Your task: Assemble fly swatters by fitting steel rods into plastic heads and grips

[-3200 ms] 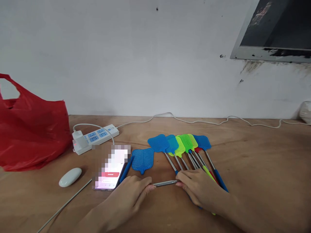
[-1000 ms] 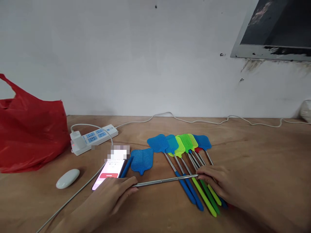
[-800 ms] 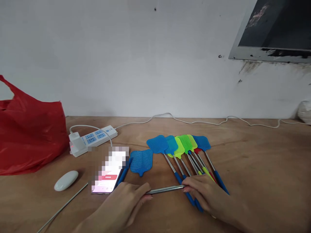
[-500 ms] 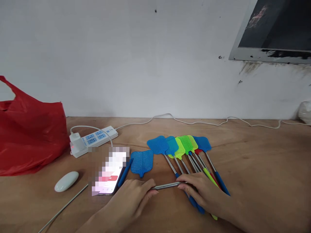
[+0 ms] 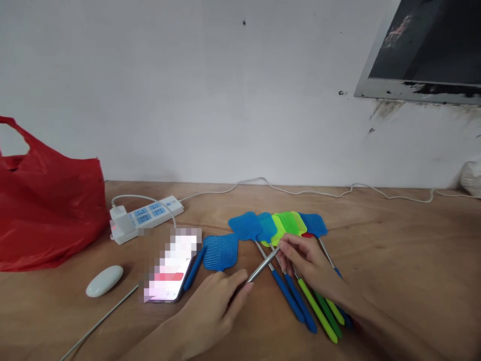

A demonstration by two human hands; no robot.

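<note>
My left hand (image 5: 220, 301) is closed around the lower end of a thin silver metal rod (image 5: 261, 267). The fingertips of my right hand (image 5: 300, 253) pinch its upper end, so the rod slants up to the right between them. Beneath and behind my right hand lies a fan of fly swatters (image 5: 245, 225) with blue, green and yellow mesh heads, metal shafts and coloured grips. A separate blue swatter head (image 5: 220, 251) rests just beyond my left hand. Beside it lies a loose blue grip (image 5: 194, 269), close to the phone.
A lit phone (image 5: 175, 265), partly pixelated, lies left of centre. Farther left are a white oval object (image 5: 104, 281), a power strip (image 5: 150, 215) with a plugged-in charger, and a red plastic bag (image 5: 52, 210). A white cable (image 5: 300, 190) runs along the wall.
The rod has gone from nearly level to a steep slant. My right hand has moved up and towards the swatter heads, uncovering several grips, while my left hand stays almost in place.
</note>
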